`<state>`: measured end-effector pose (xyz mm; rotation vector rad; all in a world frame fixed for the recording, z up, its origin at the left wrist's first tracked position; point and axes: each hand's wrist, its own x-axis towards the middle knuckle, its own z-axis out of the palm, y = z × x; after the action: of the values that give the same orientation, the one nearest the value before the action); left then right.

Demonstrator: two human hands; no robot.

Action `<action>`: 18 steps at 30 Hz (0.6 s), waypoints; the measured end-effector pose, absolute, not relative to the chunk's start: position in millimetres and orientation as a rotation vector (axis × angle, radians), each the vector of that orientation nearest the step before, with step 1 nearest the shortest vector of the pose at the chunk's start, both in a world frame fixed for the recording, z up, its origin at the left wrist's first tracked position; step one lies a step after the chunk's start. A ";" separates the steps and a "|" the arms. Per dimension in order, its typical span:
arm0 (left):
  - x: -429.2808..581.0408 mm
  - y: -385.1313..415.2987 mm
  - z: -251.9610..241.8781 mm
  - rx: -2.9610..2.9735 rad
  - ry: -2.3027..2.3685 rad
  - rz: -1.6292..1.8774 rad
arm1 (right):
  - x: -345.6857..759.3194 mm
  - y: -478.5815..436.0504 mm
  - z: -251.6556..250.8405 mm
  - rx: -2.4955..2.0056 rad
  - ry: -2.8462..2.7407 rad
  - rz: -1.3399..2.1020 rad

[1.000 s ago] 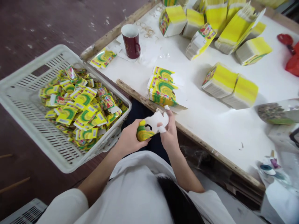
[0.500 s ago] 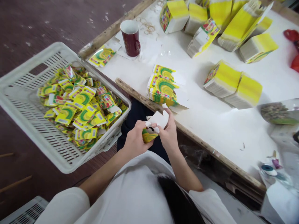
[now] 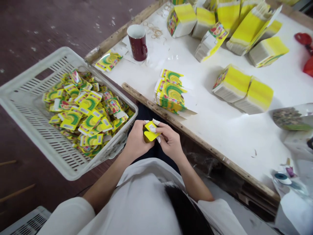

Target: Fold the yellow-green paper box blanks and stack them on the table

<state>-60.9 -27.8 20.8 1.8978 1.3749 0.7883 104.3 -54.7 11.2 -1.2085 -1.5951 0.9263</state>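
A small yellow box (image 3: pixel 151 133) is held over my lap, just off the table's front edge. My left hand (image 3: pixel 137 140) is wrapped round its left side. The fingers of my right hand (image 3: pixel 170 139) press on its yellow end flap; white coverings show on some fingertips. To the left, a white plastic basket (image 3: pixel 26 114) holds a heap of yellow-green boxes (image 3: pixel 88 117). A stack of flat printed cartons (image 3: pixel 171 93) lies on the white table (image 3: pixel 207 120) beyond my hands.
A dark red mug (image 3: pixel 138 45) stands near the table's left edge, beside a yellow packet (image 3: pixel 109 61). Bundles of yellow cartons (image 3: pixel 244 86) sit at the right and back. Red-handled scissors (image 3: pixel 303 39) and a plastic bag (image 3: pixel 293 117) lie far right.
The box's white flaps no longer show; a yellow flap now faces up. My right hand has moved down and left, closer to my left hand. The view has shifted slightly.
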 end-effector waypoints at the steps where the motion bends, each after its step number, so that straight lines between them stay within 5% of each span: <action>1: -62.1 -27.9 23.4 1.943 1.358 0.773 | 104.5 -54.5 11.5 -1.214 -1.655 0.936; 18: -60.5 -22.8 31.3 1.995 1.234 0.659 | 112.1 -46.1 18.1 -1.246 -1.879 1.160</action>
<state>-60.5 -22.8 31.3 1.9948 1.2344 0.6593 112.1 -46.1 18.1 -1.2457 -1.8793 1.1605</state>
